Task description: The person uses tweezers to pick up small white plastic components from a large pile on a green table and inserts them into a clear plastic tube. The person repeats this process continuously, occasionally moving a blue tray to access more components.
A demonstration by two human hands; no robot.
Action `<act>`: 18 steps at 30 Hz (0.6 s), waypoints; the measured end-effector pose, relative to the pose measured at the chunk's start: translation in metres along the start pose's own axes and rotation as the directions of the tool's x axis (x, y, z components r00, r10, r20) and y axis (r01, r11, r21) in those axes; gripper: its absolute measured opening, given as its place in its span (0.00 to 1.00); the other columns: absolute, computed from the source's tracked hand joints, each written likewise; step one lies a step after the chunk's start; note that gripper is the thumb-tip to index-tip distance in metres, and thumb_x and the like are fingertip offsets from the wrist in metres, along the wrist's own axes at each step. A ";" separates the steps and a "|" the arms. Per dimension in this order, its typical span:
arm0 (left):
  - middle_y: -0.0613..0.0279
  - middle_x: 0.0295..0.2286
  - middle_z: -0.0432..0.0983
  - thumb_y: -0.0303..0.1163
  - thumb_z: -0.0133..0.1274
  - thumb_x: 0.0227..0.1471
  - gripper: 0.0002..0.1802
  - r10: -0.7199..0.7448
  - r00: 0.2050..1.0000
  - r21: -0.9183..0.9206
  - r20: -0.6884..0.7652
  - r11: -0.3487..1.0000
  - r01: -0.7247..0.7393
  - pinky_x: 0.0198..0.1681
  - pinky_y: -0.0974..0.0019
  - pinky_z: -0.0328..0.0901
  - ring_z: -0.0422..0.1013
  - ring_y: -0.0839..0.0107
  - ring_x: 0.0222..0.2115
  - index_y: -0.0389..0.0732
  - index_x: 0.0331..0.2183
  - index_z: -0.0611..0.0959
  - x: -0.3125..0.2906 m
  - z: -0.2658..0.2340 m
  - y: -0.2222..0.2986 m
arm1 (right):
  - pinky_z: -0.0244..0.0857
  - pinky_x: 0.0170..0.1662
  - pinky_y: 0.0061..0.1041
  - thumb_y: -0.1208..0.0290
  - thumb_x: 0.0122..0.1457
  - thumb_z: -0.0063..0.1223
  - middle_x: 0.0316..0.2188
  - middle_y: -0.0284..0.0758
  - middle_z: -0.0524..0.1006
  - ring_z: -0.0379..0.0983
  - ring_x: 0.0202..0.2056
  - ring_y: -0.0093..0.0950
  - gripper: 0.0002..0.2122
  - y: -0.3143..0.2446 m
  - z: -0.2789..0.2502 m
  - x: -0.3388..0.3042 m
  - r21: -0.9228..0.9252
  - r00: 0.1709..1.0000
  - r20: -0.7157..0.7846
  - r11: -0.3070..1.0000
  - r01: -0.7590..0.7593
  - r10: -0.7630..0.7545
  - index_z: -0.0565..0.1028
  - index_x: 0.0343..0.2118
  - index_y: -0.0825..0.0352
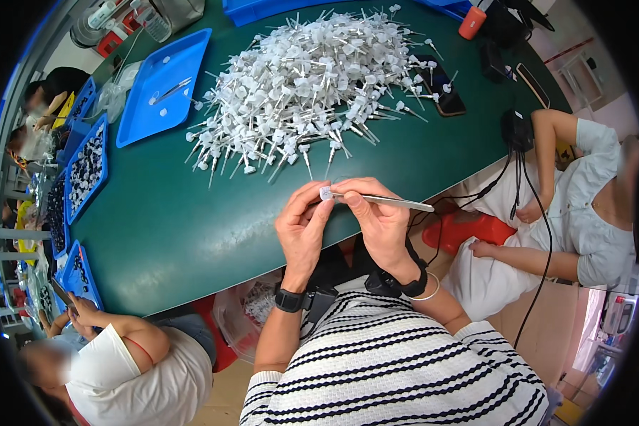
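Between the thumb and fingers of my left hand [302, 224] is a small white plastic part [326, 193]. My right hand [383, 227] is closed around metal tweezers [397, 203], whose tip points left and meets the white part. Both hands are close together above the near edge of the green table. Just beyond them lies a large heap of small white plastic pieces with thin metal pins [312, 85]. A few of these pieces lie loose at the heap's near edge, their pins pointing toward me.
Left of the heap lies a blue tray [138, 106] with tweezers [172, 90] in it. Further left, a blue bin [74, 206] holds small dark and white parts. Phones [447, 99] and a red cylinder [472, 23] are at the right. Seated people flank me; black cables [525, 206] hang right.
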State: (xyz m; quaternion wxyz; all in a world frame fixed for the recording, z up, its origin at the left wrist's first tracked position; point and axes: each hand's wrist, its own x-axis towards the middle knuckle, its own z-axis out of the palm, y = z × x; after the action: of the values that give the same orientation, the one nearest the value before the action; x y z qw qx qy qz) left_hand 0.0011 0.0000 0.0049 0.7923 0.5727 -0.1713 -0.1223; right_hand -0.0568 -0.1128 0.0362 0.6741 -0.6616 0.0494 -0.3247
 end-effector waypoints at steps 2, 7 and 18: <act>0.57 0.43 0.72 0.18 0.55 0.51 0.14 0.041 0.999 0.039 0.001 0.998 -0.041 0.41 0.75 0.70 0.72 0.75 0.39 0.32 0.42 0.80 0.001 0.001 -0.003 | 0.68 0.36 0.20 0.76 0.59 0.52 0.34 0.35 0.78 0.74 0.33 0.23 0.06 0.001 0.001 0.001 -0.013 1.000 0.002 1.000 0.005 -0.005 0.77 0.37 0.71; 0.58 0.42 0.72 0.18 0.55 0.50 0.14 0.077 0.997 0.085 -0.001 0.993 -0.077 0.40 0.75 0.70 0.72 0.75 0.39 0.32 0.42 0.80 0.000 0.001 -0.003 | 0.69 0.37 0.21 0.76 0.59 0.53 0.34 0.35 0.78 0.75 0.33 0.24 0.06 0.003 0.001 0.003 -0.054 1.000 0.004 0.998 0.021 -0.020 0.77 0.37 0.71; 0.57 0.42 0.73 0.17 0.55 0.50 0.13 0.081 0.997 0.108 -0.012 0.991 -0.079 0.40 0.75 0.70 0.72 0.74 0.39 0.31 0.41 0.80 -0.001 0.002 -0.002 | 0.69 0.35 0.21 0.77 0.58 0.53 0.32 0.36 0.79 0.75 0.32 0.25 0.05 0.004 0.001 0.004 -0.103 1.000 0.022 0.994 0.020 -0.017 0.77 0.36 0.71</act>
State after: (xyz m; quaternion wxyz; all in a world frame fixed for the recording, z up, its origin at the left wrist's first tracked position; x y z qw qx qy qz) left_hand -0.0005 -0.0022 0.0034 0.7659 0.6083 -0.1941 -0.0762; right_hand -0.0513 -0.1145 0.0337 0.6364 -0.6995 0.0527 -0.3208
